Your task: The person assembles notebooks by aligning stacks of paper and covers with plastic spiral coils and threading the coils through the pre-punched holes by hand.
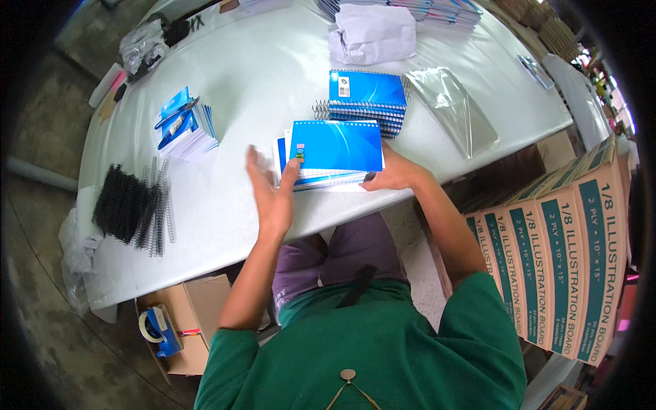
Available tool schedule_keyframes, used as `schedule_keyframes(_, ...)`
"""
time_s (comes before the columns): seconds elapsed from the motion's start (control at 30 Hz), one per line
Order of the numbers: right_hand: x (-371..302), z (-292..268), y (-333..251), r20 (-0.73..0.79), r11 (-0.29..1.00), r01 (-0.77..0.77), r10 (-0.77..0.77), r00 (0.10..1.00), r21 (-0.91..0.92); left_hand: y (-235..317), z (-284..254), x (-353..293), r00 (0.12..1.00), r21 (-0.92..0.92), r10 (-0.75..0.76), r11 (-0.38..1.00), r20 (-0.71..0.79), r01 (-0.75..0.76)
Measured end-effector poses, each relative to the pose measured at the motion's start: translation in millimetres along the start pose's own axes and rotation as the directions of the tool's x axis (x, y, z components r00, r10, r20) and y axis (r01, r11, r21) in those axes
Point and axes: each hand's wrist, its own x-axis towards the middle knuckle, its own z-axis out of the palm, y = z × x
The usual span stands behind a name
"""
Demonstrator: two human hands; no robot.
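Note:
In front of me, near the table's front edge, lies an uneven stack of unbound notebooks (338, 147) with blue covers and punched holes along the top. My right hand (398, 169) grips its right side, thumb at the near corner and fingers hidden beneath or behind it. My left hand (273, 195) is at the left edge, fingers spread and slightly blurred, thumb touching the cover. Just beyond stands a pile of spiral-bound blue notebooks (367, 96). Off to the left, black wire coils (126, 201) lie in a heap.
At the left sits another notebook stack (191, 133) with pliers (178, 116) on top. Clear plastic sheets (454, 109) lie at the right, a white wrapped bundle (372, 34) at the back. Cartons (547, 253) flank my right side; a tape dispenser (160, 330) rests in a box (208, 301) below left.

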Motion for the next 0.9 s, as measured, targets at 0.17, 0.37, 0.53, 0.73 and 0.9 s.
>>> schedule_keyframes(0.17, -33, -5, -19, -0.137, 0.941, -0.114, 0.165, 0.977, 0.319, 49, -17, -3, 0.701, 0.499, 0.429, 0.496, 0.57, -0.71)
schedule_keyframes(0.37, -73, 19, -54, -0.357, 0.528, 0.008, 0.564, 0.745, 0.849, 46, -26, 4, 0.658, 0.448, 0.542, 0.482, 0.523, -0.753)
schedule_keyframes(0.53, -78, 33, -68, -0.082, 0.185, 0.0, 0.436, 0.896, 0.983, 63, -32, 15, 0.674, 0.371, 0.47, 0.585, 0.57, -0.721)
schedule_keyframes(0.73, -63, 25, -82, -0.448, 0.574, 0.092, 0.519, 0.728, 0.814, 77, -36, 30, 0.775, 0.397, 0.146, 0.792, 0.614, -0.464)
schedule_keyframes(0.9, -56, 30, -98, -0.421, 0.629, 0.06, 0.444, 0.791, 0.775, 73, -35, 29, 0.821, 0.32, 0.07, 0.899, 0.566, -0.298)
